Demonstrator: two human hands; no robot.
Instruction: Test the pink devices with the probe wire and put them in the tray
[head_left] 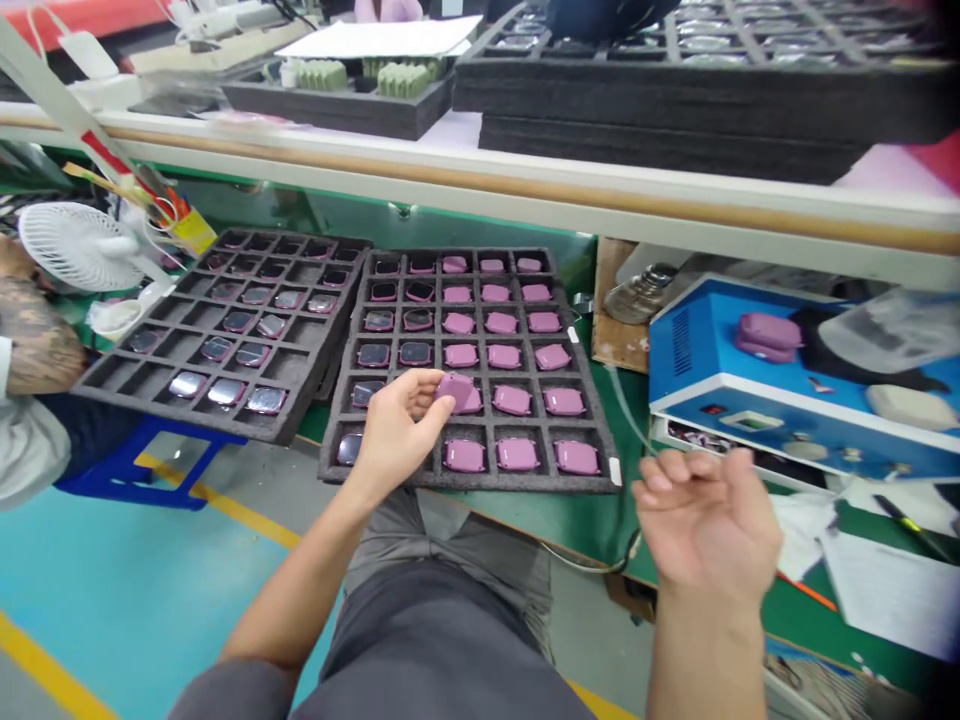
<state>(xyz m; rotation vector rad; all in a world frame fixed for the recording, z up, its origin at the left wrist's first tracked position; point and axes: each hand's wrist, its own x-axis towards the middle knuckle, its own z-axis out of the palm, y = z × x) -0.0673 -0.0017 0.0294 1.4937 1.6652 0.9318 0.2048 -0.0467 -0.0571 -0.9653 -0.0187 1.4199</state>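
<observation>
The left hand (401, 430) pinches a purple watch casing (454, 388) between thumb and fingers, just above the foam tray (540, 482), over a compartment with another casing (471, 401). The right hand (705, 520) hangs half curled, visibly holding nothing, near the blue machine (690, 385). The step seems to be single-casing handling, lifting or lowering unclear; moving it calls for clearing the dividers.

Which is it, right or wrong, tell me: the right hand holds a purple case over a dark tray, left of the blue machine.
Wrong hand: the head view shows the left hand holding the purple case over the dark tray, left of the blue machine.
</observation>
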